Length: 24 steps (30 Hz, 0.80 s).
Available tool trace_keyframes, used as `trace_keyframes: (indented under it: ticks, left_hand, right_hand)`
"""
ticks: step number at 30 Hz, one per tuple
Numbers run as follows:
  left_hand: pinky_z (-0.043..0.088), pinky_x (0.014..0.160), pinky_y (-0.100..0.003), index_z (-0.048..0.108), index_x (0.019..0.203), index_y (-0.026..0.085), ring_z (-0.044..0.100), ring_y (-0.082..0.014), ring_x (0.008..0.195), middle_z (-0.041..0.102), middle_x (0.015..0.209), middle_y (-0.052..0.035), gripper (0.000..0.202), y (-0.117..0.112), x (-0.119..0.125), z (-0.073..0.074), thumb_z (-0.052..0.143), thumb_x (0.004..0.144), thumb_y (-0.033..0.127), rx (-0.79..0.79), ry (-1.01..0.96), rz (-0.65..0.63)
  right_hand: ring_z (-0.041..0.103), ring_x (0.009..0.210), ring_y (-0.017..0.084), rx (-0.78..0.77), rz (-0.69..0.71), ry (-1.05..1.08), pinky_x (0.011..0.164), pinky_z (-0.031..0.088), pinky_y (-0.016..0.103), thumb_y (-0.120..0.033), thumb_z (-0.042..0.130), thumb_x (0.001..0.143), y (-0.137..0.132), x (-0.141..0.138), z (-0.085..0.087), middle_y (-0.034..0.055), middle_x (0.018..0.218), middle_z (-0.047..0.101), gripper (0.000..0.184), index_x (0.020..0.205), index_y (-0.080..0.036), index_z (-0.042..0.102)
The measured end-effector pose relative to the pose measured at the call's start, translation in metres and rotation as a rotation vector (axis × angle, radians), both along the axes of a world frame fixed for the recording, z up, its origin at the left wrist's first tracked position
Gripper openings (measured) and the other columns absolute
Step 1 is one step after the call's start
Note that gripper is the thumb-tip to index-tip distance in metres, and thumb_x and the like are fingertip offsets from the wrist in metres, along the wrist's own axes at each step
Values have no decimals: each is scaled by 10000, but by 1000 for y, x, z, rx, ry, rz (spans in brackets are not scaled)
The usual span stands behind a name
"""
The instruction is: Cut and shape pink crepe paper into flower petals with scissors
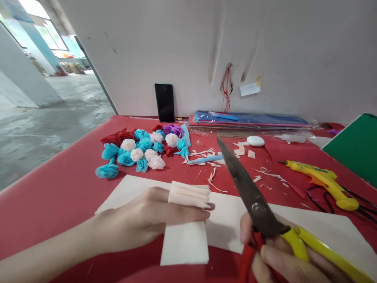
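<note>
My left hand (147, 220) pinches a folded strip of pale pink foam sheet (187, 218); its folded end stands up past my fingertips and its free end hangs toward me. My right hand (282, 257) grips a pair of scissors (253, 196) with red and yellow handles. Their blades are closed and point away, just right of the folded strip. Under both hands lies a larger pale pink sheet (232, 220) on the red table (55, 200).
A pile of blue, pink, red and purple foam flowers (141, 151) lies behind my left hand. Paper scraps, a blue pen (204, 159), a yellow glue gun (326, 182), a white oval object (255, 140), stacked coloured sheets (250, 120), a green board (356, 145) and a black phone (165, 102) sit farther back.
</note>
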<state>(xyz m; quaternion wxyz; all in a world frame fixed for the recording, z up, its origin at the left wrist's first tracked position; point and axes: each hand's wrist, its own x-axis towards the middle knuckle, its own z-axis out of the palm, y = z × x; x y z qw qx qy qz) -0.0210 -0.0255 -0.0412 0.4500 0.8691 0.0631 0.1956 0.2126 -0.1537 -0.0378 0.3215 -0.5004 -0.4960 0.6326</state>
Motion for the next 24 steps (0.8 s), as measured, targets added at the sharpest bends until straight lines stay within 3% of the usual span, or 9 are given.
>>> trace_keyframes:
  ticks: [2,4,8,10,13,16,19,22,24]
  left_hand:
    - [421,982,-256,497,1266,286,572,-190,1106,571,1266,-12,450,-2,-3,-9,467,869,76,58,0,32]
    - [446,959,-256,467,1285,313,599,-179,1062,566,1272,17,461,-4,-5,-16,457,879,94,45,44,76]
    - [438,957,-223,516,1248,310,554,-187,1130,537,1301,35,458,-8,-2,-14,470,859,71,3,60,63]
    - [465,910,-207,583,1181,312,594,-184,1075,615,1210,17,411,-10,3,-6,490,851,85,-131,46,89]
    - [514,767,-180,671,1057,300,679,-164,867,730,952,19,258,-14,12,7,528,860,213,-508,78,197]
    - [499,782,-174,709,975,264,684,-148,814,750,795,27,192,-18,18,15,572,841,280,-723,122,254]
    - [479,820,-171,711,955,250,681,-130,818,750,750,34,187,-19,21,17,576,841,311,-809,183,285]
    - [489,793,-163,701,966,254,685,-126,826,749,775,45,188,-20,25,17,567,848,312,-900,197,245]
    - [493,784,-158,692,985,265,687,-122,828,748,804,53,186,-20,30,16,561,854,289,-937,178,201]
  right_hand:
    - [525,492,117,-10,-19,-18,519,485,230,-212,400,865,12,-5,10,-38,523,509,193,1012,-305,481]
    - [561,560,132,92,-69,-78,543,495,261,-222,449,825,21,-6,14,3,677,579,153,967,-261,490]
    - [554,557,140,263,-226,-604,511,436,254,-272,482,809,31,5,5,9,711,582,155,955,-223,498]
    - [564,577,153,227,-219,-907,492,389,244,-251,478,804,33,11,-4,12,708,600,144,939,-222,516]
    - [559,565,156,250,-139,-1137,454,324,237,-181,448,775,33,15,-15,0,680,606,109,831,-222,532]
    - [609,658,197,307,-8,-1226,498,396,261,-195,517,740,28,17,-20,27,760,644,131,861,-210,564]
    - [626,833,274,561,17,-1267,646,487,354,-201,634,676,24,18,-11,94,936,660,361,1030,-166,578]
    - [598,897,205,861,-41,-1084,711,491,309,-168,574,748,24,10,7,57,1018,626,271,1016,-207,579]
    - [569,876,127,924,-114,-888,724,470,222,-155,549,782,25,-1,19,-6,973,612,228,988,-250,571]
